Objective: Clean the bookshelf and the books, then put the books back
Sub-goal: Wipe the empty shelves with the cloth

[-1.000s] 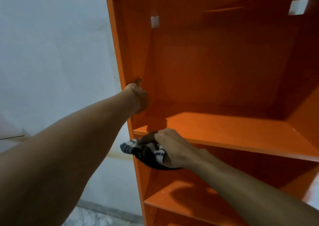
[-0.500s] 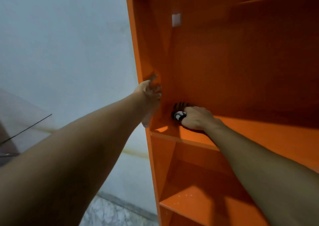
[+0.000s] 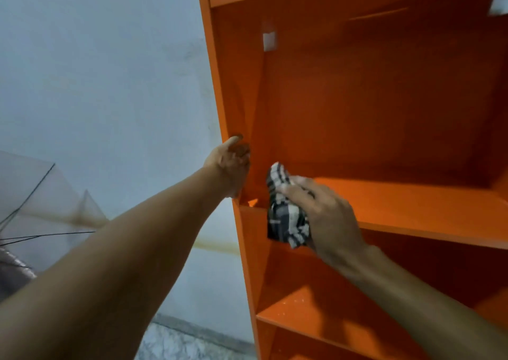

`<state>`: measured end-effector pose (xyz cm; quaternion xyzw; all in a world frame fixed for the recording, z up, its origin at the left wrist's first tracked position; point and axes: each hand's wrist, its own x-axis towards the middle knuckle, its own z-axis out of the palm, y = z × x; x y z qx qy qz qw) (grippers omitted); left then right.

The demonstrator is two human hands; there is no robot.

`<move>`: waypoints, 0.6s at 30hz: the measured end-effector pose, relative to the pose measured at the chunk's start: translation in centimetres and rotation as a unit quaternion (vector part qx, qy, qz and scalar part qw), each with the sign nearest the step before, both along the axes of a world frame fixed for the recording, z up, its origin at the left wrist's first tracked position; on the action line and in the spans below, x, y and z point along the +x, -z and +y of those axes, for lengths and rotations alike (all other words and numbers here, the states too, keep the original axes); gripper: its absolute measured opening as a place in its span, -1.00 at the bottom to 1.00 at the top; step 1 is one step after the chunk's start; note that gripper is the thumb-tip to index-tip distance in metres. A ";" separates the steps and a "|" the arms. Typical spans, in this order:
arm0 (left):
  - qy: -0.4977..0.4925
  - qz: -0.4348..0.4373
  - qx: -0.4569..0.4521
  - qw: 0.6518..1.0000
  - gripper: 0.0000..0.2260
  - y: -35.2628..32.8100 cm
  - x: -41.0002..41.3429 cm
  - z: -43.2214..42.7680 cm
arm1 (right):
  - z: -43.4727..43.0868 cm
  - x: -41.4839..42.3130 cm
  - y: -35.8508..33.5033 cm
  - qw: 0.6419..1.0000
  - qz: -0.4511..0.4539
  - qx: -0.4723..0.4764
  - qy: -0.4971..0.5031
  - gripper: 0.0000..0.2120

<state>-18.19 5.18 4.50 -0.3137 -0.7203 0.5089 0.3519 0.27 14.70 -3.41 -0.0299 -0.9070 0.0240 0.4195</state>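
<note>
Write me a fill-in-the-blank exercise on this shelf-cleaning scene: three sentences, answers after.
1. The bookshelf is coloured ____.
2. The right hand grips a black-and-white checked ____ at the shelf's front edge.
3. The left hand holds the bookshelf's ____ side panel.

Missing words: orange; cloth; left.
</note>
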 end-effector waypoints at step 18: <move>0.115 -0.336 0.068 0.932 -0.60 4.9 3.8 -1.6 | -0.9 -4.4 3.0 0.956 -0.192 -0.048 0.218 -0.28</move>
